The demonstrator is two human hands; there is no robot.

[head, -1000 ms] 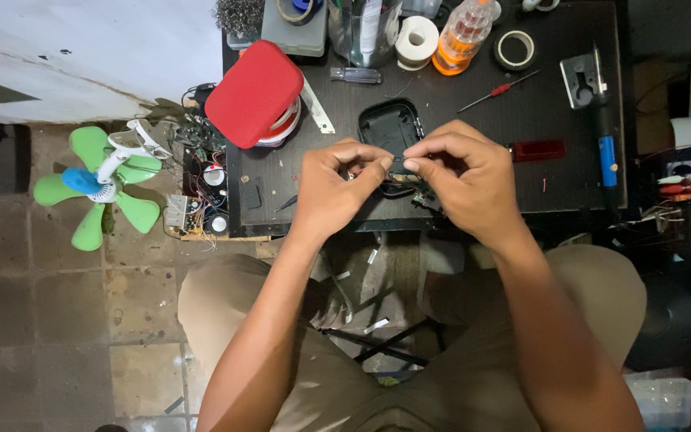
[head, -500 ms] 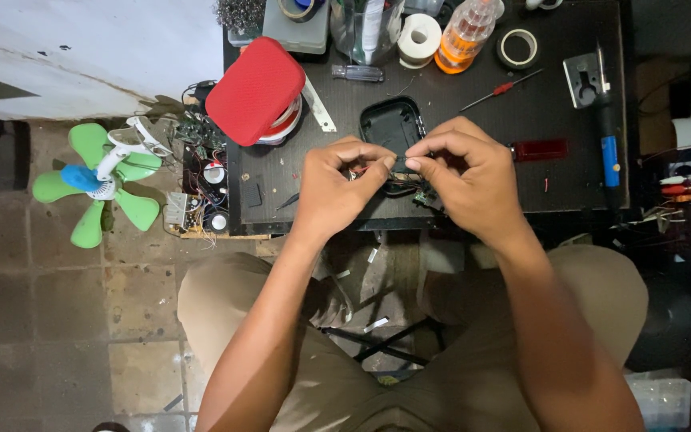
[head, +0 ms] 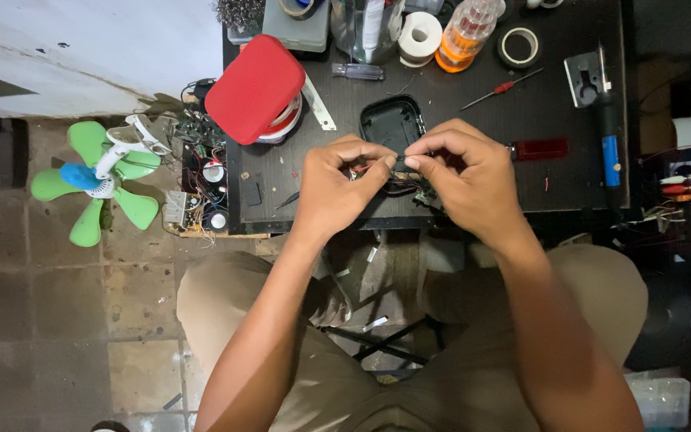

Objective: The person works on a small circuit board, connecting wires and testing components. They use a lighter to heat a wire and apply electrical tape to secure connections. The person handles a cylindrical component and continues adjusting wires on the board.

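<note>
Held part: a small circuit board with thin wires [head: 393, 170], pinched between both hands just above the near edge of the black worktable [head: 473, 120], about midway along that edge; most of it is hidden by the fingers.
Axis: what shows of it runs left to right, from one pinch to the other.
Left hand [head: 336, 186]: thumb and forefinger closed together on the left end of the part, the other fingers curled under.
Right hand [head: 461, 178]: thumb and forefinger closed on the right end, fingertips nearly meeting those of the left hand; a corner of green board shows below this palm.
Nearer hand: neither; both grip it, one at each end.
Just beyond: an open black plastic shell [head: 392, 124] lies on the table directly behind the fingertips, toward the far edge.
Left side of table: a red rounded case [head: 254, 88] over a solder reel, near the far-left corner.
Right side: a red block [head: 541, 149] just beside the right hand, a red-handled screwdriver [head: 502, 87], a blue-handled soldering iron [head: 608, 120] along the right edge.
Far edge: tape rolls [head: 519, 46] and an orange bottle [head: 464, 36].
Floor, left: a green fan [head: 97, 180] and loose circuit boards [head: 197, 184].
</note>
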